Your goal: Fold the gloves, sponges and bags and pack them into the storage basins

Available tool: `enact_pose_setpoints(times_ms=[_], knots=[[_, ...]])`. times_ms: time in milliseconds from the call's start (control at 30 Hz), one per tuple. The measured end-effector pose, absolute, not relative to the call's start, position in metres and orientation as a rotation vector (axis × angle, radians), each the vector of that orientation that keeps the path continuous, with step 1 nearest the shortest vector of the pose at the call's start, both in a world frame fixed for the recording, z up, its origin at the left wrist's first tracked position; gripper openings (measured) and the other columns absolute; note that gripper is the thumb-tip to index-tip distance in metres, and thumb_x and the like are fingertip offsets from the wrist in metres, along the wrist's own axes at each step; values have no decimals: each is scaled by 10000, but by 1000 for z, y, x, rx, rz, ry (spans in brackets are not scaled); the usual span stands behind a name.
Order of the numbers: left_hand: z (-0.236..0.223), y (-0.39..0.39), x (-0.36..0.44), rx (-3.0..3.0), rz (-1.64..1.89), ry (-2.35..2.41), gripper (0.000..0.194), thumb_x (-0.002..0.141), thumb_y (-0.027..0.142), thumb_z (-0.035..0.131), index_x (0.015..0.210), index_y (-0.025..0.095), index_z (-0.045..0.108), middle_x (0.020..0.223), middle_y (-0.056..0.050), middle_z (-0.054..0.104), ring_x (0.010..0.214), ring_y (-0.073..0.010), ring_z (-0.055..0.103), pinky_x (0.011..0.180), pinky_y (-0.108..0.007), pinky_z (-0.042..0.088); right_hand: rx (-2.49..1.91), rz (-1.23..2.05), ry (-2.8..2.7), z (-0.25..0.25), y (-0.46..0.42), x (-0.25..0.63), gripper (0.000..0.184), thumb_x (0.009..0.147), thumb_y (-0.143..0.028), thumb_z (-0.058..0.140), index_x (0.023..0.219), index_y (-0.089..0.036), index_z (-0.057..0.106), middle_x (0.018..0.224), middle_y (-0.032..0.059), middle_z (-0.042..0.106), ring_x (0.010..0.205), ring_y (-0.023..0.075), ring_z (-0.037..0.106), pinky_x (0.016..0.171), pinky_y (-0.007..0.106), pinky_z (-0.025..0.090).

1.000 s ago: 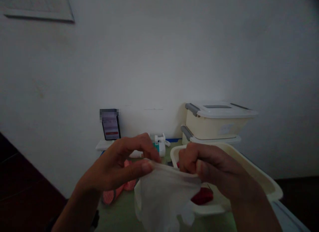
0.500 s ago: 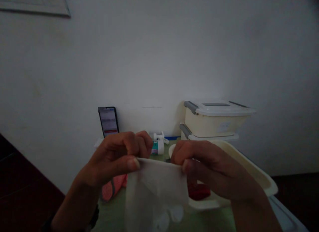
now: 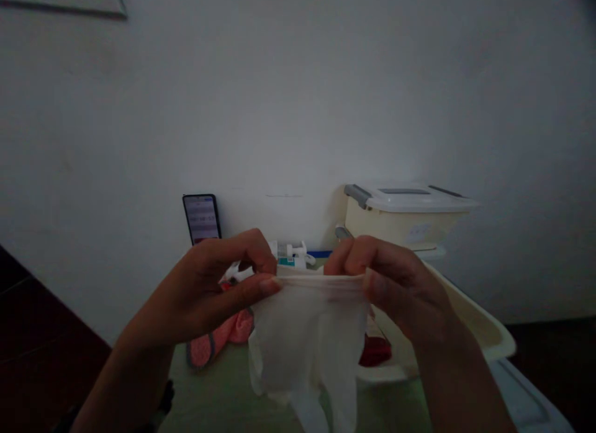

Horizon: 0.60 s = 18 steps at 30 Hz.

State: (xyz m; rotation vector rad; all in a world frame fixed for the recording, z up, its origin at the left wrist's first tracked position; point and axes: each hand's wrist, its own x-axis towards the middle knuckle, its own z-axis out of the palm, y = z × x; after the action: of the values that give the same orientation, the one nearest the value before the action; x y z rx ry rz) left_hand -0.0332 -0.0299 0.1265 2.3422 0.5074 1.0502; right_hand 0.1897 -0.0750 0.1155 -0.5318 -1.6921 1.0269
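Note:
A thin white disposable glove (image 3: 307, 327) hangs in front of me, its cuff uppermost and its fingers dangling down. My left hand (image 3: 233, 265) pinches the left end of the cuff between thumb and fingers. At the right end, my right hand (image 3: 391, 281) grips the cuff the same way, thumb on the near side. The rim is drawn out straight between the two hands, and its far edge shows slightly apart from the near one. Some fingertips are hidden behind or inside the cuff.
Behind the right hand stands a cream tub (image 3: 479, 321) with a dark red item (image 3: 375, 351) in it. Lidded boxes (image 3: 405, 222) are stacked by the wall. A phone (image 3: 202, 217) leans at the left; a pink cloth (image 3: 218, 340) and white bottles (image 3: 291, 253) lie on the green tabletop (image 3: 223, 402).
Both hands have risen slightly and shifted a little right with the glove. The cuff now lies more level, and the glove's fingers hang into view.

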Motion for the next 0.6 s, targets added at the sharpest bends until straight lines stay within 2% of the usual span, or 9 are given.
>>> enact_pose_setpoints(times_ms=[67,167,300,400,500,600], knots=[[128,-31,-32,2422,1079,517,104,855,212,533,758,193,567,716,2,552,698,-144,540,611,-261,430,-593,1007,-1696,113,-75,188,267,828,-408,609,702,-198,502,665,-22,487,576,96,436,489,209,367],[127,-33,-28,2464,1091,508,138,868,189,492,737,186,537,705,-1,543,695,-142,536,603,-261,428,-774,910,-1704,111,-74,185,237,795,-374,658,715,-198,519,606,-54,435,524,77,377,450,191,312],[123,-34,-26,2418,1100,591,183,867,248,510,694,193,486,653,16,506,607,-125,493,538,-255,397,-835,845,-1865,114,-71,187,190,804,-370,649,774,-183,632,627,-36,518,535,81,427,473,208,335],[118,-29,-28,2350,1145,614,198,848,295,551,697,204,460,643,24,479,607,-129,481,530,-256,389,-730,845,-1865,116,-68,190,234,829,-359,624,691,-170,615,665,-18,535,606,93,484,533,218,375],[115,-24,-31,2307,1193,613,185,824,304,587,713,210,474,663,23,479,636,-136,490,541,-258,394,-669,865,-1795,118,-68,192,244,878,-321,565,691,-168,599,781,4,581,702,97,523,605,220,403],[115,-24,-30,2287,1212,622,187,818,288,596,686,207,490,636,27,479,608,-125,477,525,-249,385,-720,924,-1725,119,-69,190,289,904,-317,519,664,-163,562,755,-3,553,670,86,506,596,215,403]])
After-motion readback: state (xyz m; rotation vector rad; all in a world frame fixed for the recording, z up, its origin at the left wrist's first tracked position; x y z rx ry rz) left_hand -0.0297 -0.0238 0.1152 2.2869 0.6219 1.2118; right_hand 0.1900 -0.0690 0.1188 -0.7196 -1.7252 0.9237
